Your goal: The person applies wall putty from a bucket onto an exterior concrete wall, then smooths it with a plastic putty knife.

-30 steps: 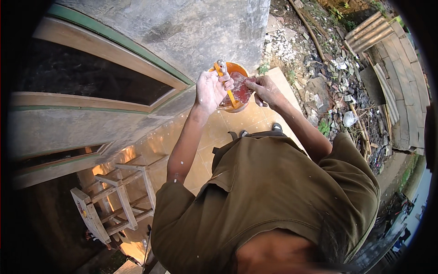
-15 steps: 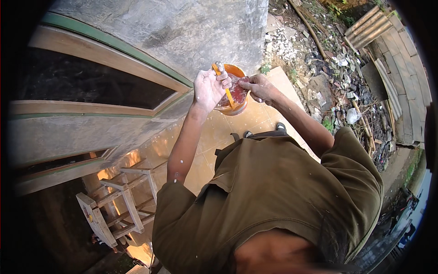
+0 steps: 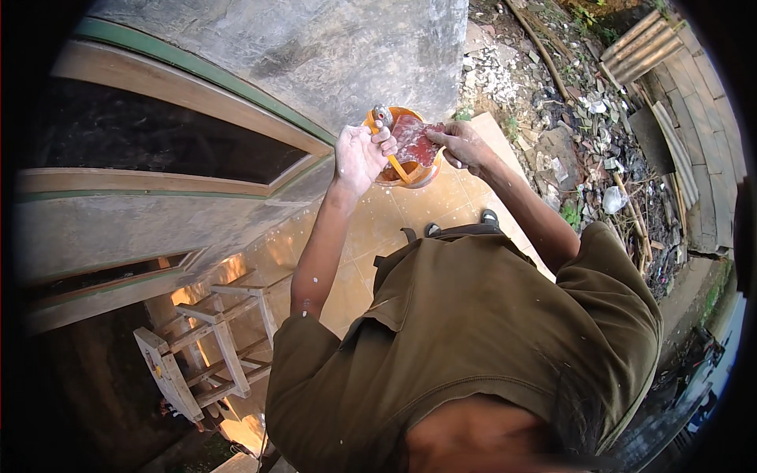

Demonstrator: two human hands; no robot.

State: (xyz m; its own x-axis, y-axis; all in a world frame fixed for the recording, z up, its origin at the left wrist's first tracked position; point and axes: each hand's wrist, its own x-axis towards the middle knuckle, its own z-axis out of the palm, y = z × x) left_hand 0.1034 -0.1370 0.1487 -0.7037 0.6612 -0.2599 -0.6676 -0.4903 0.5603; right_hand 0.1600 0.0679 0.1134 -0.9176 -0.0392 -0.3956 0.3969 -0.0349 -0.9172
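An orange bucket (image 3: 430,175) is held up in front of me, its inside partly hidden by my hands. Fingers of my left hand (image 3: 359,160), coated in white powder or paste, curl round the bucket's yellow handle (image 3: 397,167). A small grey rounded thing (image 3: 382,115) pokes out above those fingers; its kind I cannot make out. My right hand (image 3: 465,147) pinches the right edge of a flat red-brown plate (image 3: 416,140) smeared with white. That plate lies across the bucket's opening, close to the left fingers.
A rough grey wall (image 3: 347,63) with a wood-framed dark window (image 3: 158,138) runs along my left. Behind on the tiled floor (image 3: 347,272) a wooden trestle (image 3: 225,347) lies or stands at lower left. Rubble and litter (image 3: 560,134) cover the ground on the right.
My right hand has moved a little to the right and up with the red-brown plate, and more of the plate now shows. The left hand keeps its grip, almost unmoved.
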